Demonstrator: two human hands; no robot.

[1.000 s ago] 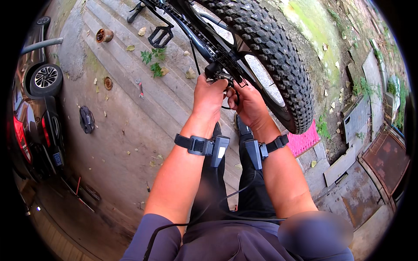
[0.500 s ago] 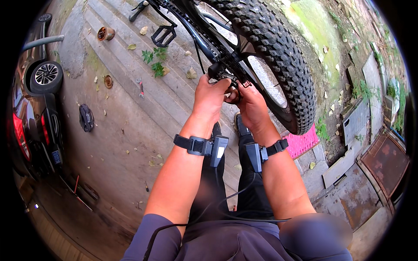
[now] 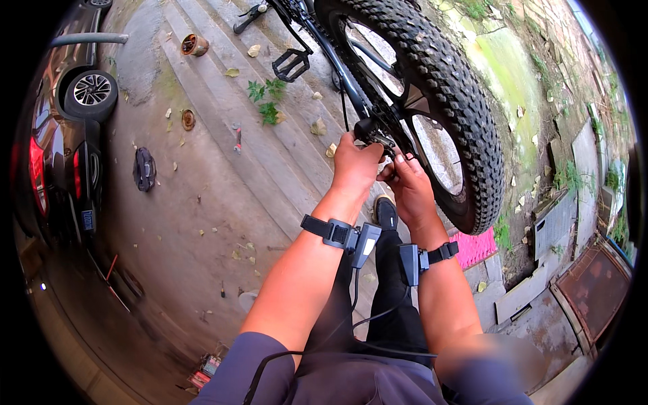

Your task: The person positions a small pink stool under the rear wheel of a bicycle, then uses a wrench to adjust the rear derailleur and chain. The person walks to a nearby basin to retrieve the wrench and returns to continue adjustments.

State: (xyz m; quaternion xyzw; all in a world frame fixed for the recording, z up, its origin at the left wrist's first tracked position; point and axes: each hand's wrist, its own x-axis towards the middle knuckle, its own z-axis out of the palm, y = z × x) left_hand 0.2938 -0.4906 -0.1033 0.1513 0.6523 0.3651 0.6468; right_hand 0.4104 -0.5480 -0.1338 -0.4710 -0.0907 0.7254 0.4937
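Note:
A black bicycle with a wide knobby tyre [image 3: 466, 128] leans across the top of the view. My left hand [image 3: 354, 169] is closed around the dark rear derailleur [image 3: 366, 129] near the wheel's hub, its thumb bent over the mechanism. Just to its right and slightly lower, my right hand [image 3: 412, 189] has bent fingertips pinched at the derailleur's underside; what they hold there is hidden. A black pedal [image 3: 290, 65] and crank are farther up the frame.
A dark parked car [image 3: 64, 175] stands left. Concrete steps run beneath me, with a rusty can [image 3: 194, 45], a red wrench [image 3: 237, 137] and a dark bag [image 3: 144, 169]. A pink mat [image 3: 476, 248] and loose slabs with rusty sheets [image 3: 587, 290] lie right.
The view has swung, so bicycle, car and hands appear farther right. My hands stay at the derailleur; my right hand's fingertips have shifted and its thumb shows more raised.

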